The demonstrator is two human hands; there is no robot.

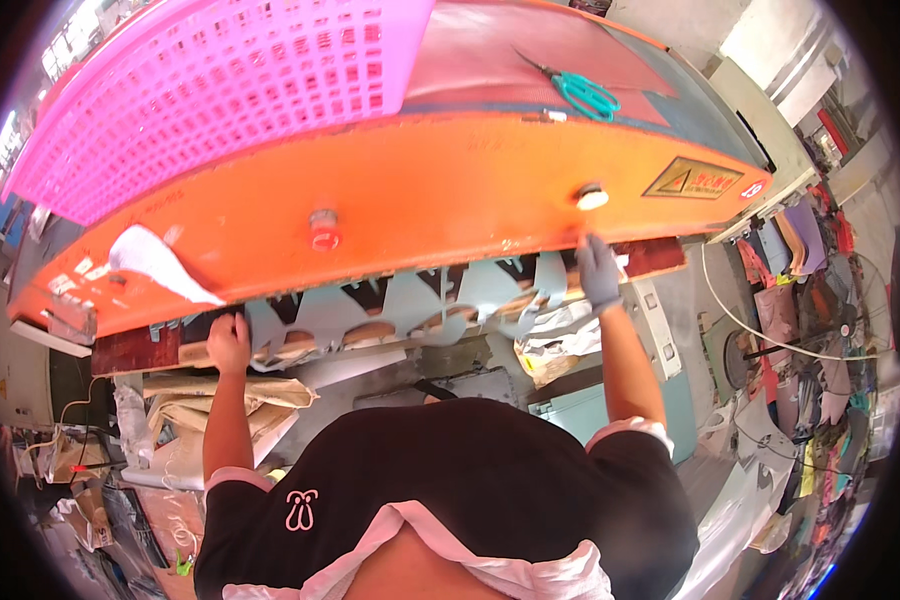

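Note:
A grey-blue sheet [405, 305] full of cut-out gaps lies along a brown board [135, 352] under the orange machine beam [450, 190]. Bare and curled, my left hand [228, 343] is at the board's front edge, beside the sheet's left part. What its fingers hold, if anything, is hidden. My right hand [598, 275] wears a dark grey glove and is raised by the sheet's right end, close to the beam's lower edge. Its fingers are blurred. Above it on the beam is a pale round button [592, 196].
A pink perforated basket [240, 90] stands on the machine top, with teal-handled scissors [585, 95] to its right. A red knob [324, 236] juts from the beam. White paper [155, 262] hangs at left. Brown wrapping paper [260, 395] lies below; scrap pieces [785, 300] crowd the right.

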